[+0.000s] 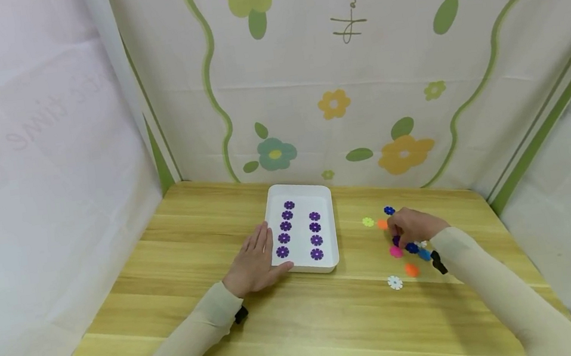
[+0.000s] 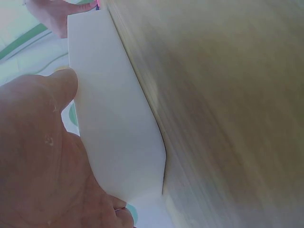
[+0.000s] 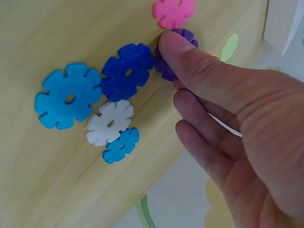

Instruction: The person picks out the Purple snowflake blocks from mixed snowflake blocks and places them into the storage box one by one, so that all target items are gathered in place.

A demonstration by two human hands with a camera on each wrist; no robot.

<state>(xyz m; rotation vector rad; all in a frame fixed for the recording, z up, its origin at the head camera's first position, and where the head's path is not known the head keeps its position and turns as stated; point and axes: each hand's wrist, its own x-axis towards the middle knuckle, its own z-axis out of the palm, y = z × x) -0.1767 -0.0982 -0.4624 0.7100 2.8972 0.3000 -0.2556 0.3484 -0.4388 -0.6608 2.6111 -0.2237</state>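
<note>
My right hand (image 1: 415, 226) pinches a purple snowflake disc (image 3: 169, 72) between thumb and fingers, low over the tabletop. Around it lie a dark blue disc (image 3: 137, 78), light blue discs (image 3: 88, 97), a white disc (image 3: 102, 130) and a pink disc (image 3: 178, 16). The white tray (image 1: 297, 187) holds two rows of purple discs (image 1: 285, 226). With fingers straight, my left hand (image 1: 255, 266) rests against the tray's left side, its thumb at the near rim. From the left wrist view, the tray's outer wall (image 2: 114, 99) shows beside the palm.
Orange discs (image 1: 412, 270), a white disc (image 1: 395, 282) and a yellow-green disc (image 1: 368, 222) lie loose right of the tray. A wooden table (image 1: 295, 333) carries everything. Behind its far edge hangs a flower-printed cloth (image 1: 282, 70), with pale cloth (image 1: 40, 210) at the left.
</note>
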